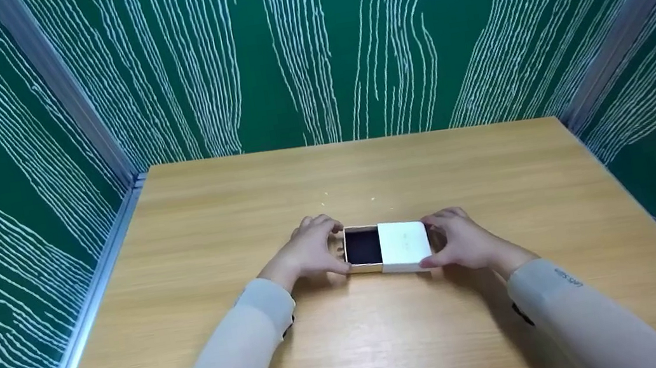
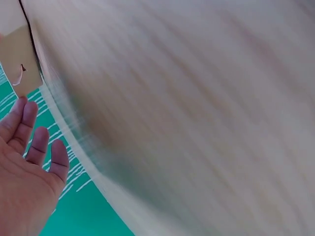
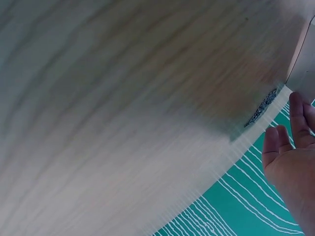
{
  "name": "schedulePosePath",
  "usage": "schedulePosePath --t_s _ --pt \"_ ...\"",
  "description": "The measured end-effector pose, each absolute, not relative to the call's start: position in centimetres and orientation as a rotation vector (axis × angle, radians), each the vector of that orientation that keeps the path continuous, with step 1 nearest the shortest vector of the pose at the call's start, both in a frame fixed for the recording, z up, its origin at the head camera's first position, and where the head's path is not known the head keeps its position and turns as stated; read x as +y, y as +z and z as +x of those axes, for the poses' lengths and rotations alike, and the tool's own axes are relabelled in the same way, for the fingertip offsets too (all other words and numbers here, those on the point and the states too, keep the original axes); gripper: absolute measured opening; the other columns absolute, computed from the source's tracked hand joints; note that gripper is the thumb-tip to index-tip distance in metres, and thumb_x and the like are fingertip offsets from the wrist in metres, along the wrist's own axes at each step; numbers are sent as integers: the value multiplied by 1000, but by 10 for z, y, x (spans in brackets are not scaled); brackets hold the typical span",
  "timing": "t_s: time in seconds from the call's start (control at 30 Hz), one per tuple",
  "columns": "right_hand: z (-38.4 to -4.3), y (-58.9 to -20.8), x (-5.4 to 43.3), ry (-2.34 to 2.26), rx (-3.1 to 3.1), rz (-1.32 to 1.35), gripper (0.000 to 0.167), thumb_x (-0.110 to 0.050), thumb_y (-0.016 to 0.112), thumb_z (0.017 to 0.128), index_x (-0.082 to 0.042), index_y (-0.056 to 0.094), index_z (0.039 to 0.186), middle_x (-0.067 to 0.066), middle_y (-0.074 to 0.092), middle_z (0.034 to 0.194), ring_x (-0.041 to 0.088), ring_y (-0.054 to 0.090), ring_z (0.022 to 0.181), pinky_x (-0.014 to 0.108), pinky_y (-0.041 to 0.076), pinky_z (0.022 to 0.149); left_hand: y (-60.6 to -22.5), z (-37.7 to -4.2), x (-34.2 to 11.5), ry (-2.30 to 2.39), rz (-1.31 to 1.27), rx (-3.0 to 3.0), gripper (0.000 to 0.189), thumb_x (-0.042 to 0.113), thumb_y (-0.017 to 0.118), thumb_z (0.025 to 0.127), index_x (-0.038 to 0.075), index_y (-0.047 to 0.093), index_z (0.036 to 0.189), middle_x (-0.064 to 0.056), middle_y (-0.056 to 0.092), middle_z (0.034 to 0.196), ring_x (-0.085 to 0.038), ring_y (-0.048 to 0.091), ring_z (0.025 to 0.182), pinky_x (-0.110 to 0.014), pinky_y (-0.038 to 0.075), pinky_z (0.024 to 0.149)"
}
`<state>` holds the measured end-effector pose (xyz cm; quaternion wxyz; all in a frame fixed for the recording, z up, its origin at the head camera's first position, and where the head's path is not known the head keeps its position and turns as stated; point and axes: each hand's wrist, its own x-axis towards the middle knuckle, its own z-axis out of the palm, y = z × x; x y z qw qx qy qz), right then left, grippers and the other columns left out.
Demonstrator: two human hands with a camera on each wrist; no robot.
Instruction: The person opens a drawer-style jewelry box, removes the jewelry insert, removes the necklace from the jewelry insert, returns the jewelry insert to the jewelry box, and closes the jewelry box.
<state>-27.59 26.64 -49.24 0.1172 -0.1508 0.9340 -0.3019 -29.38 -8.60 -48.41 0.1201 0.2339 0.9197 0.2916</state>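
A small slide-out box lies in the middle of the table in the head view. Its white sleeve (image 1: 404, 245) covers the right half, and the tray (image 1: 365, 268) sticks out to the left with a dark interior. My left hand (image 1: 313, 251) grips the tray's outer end between thumb and fingers. On the right, my right hand (image 1: 463, 239) holds the sleeve's end, thumb at the near side and fingers at the far side. A tan end panel (image 2: 20, 61) with a curved cut shows above the left fingertips in the left wrist view.
The box rests on a wooden table (image 1: 228, 204). A few tiny pale bits (image 1: 372, 199) lie beyond the box. Green panels (image 1: 253, 60) with white wavy lines stand behind the table and at both sides, with metal posts (image 1: 64, 86) at the corners.
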Motion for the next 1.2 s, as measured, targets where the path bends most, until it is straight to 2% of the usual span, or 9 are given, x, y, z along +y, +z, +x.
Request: schedulePosePath --t_s 0.23,0.77,1.2 --pt "-276 -491 266 -883 2740 -414 109 -47 100 83 7 50 164 29 55 166 51 33 161 75 29 134 -483 -293 -78 846 693 2699 87 37 96 80 9 62 154 -6 63 155 -31 48 146 -51 41 128" --pt "-278 -490 266 -873 2729 -411 110 -46 100 83 7 49 165 30 52 169 53 28 165 76 24 136 -481 -294 -61 862 694 2661 86 35 97 82 10 61 156 -4 61 157 -30 46 149 -51 41 129" --pt "-279 -492 266 -855 2744 -426 110 -48 100 81 6 52 164 30 53 168 52 29 164 77 27 134 -480 -297 -52 830 727 2666 88 39 97 82 9 61 157 -4 63 157 -30 48 147 -50 41 130"
